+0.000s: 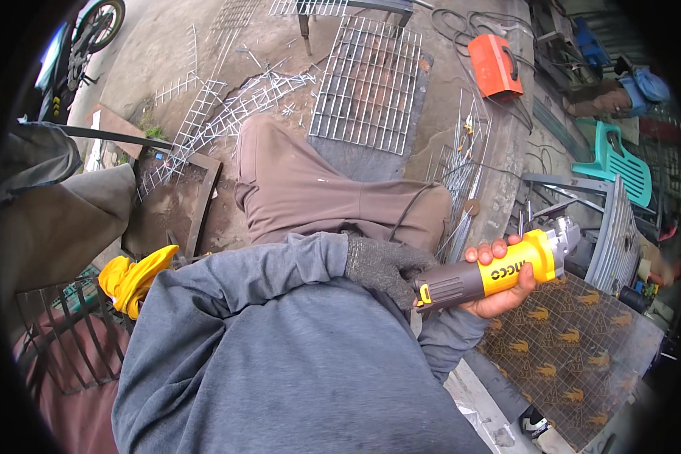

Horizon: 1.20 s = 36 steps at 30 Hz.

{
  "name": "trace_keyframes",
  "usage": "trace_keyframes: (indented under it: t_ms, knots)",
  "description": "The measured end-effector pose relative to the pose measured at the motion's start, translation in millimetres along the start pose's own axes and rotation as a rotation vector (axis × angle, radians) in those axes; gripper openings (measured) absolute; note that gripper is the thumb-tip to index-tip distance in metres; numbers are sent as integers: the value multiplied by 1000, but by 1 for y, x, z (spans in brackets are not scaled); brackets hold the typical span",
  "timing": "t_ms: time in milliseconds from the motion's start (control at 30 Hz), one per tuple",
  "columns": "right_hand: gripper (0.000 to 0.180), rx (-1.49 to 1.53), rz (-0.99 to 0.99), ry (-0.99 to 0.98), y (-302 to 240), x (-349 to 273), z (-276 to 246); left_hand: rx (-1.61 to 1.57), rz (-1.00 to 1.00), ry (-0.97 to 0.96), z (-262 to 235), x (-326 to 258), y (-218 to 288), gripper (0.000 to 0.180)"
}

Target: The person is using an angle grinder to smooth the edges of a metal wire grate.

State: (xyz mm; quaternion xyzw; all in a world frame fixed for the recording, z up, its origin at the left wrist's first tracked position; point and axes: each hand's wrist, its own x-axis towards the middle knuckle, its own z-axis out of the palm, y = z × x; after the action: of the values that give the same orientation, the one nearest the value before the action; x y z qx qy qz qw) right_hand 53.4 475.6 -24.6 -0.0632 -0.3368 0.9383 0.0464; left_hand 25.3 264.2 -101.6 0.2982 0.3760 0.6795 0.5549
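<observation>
Right hand (499, 291) grips the angle grinder (499, 274) at the person's right side, tight quarters. Just right of it: grey metal grille (613, 234) standing on edge, patterned mat (575, 348) below. Left hand (382, 265), gloved, touches the grinder's rear end and closes off that side. Cable (412, 204) loops over the brown-trousered knee (318, 197). Ahead, wire grate (367, 83) and bent mesh scraps (227, 110) cover the ground. Open room only above the knee.

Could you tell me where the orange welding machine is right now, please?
In the head view, the orange welding machine sits at the upper right on the concrete ground, just right of the steel grating panel, with black cables behind it.
</observation>
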Motion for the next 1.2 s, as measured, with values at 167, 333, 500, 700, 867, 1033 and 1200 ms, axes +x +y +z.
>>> trace_keyframes:
  t_ms: [167,333,500,700,867,1033,1200]
  knots:
    - [44,-109,-12,28,1,-2,-8,147,-39,141,12,-1,-2,70]
    - [42,-161,-18,91,-1,1,-5,393,-83,122,10,-8,36,66]
    - [41,-334,-96,253,-29,-14,-10,486,-81,587,-70,-40,32,56]
    - [44,-533,-110,437,-35,-37,-14,741,-336,1605,-216,-99,-10,80]
    - [48,-594,-69,506,-10,-54,-16,639,-436,1660,-253,-87,-25,95]
    - [48,-618,-6,520,0,-54,-10,778,-378,1696,-255,-86,-24,85]
    - [46,-654,92,508,1,-51,-11,670,-496,1643,-252,-90,-8,86]
